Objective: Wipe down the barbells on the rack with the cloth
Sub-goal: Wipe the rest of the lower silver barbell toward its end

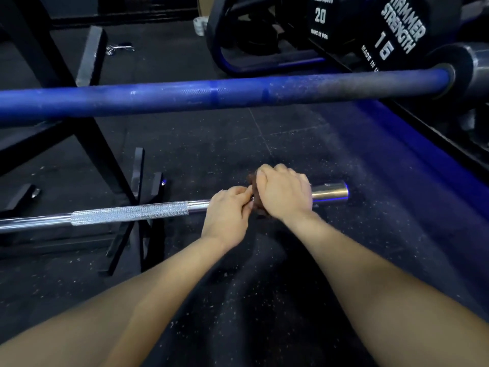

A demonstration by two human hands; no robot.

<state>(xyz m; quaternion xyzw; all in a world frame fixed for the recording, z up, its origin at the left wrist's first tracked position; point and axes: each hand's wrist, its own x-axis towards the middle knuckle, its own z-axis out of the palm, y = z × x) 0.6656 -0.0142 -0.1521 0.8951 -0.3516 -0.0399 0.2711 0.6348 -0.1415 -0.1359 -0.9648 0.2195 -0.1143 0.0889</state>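
The black steel rack [116, 160] carries two bars: a long blue-coated barbell [211, 95] on the upper level and a slim chrome barbell with a knurled grip [129, 213] on the lower. The right hand [284, 193] curls over a dark brown cloth [251, 180] bunched on the chrome bar near its sleeve; most of the cloth is hidden. The left hand [227, 215] grips the bar just beside it, fingers [246, 205] curled, pinching at the cloth's edge. Black weight plates [397, 27] are cut off at the top right.
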